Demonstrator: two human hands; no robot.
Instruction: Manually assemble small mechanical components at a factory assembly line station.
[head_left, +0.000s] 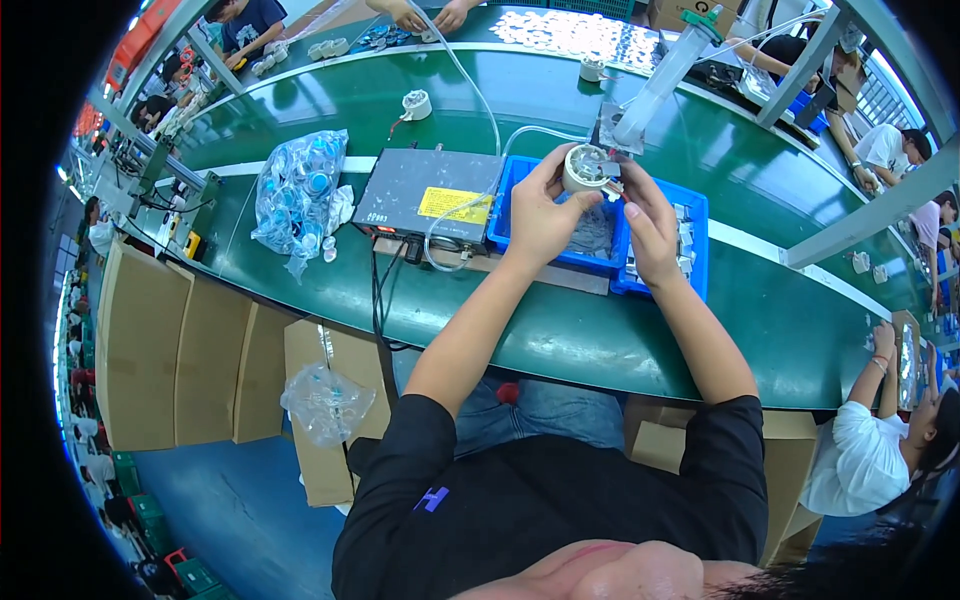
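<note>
On my head feed, the white round cup [588,168] is between the two hands, over the blue bins [703,250]. Left hand [543,215] has it: thumb on the near side, fingers wrapped behind, closed on the wall. Right hand [650,225] is at the cup's right edge, fingers curled by the red wires [622,190]; can't tell if they're pinching wire or just next to it.

Key relation, my read: cup vs the clear syringe [657,92]. Syringe's long axis slants from upper right down-left toward the cup, lower end just up-right of the rim. Contact or gap, I can't tell. Cup is squat, no real long axis; open face points up at me. Left is the holding hand; right is nearer the wire side. Grey control box [415,190] sits left of the bins.
</note>
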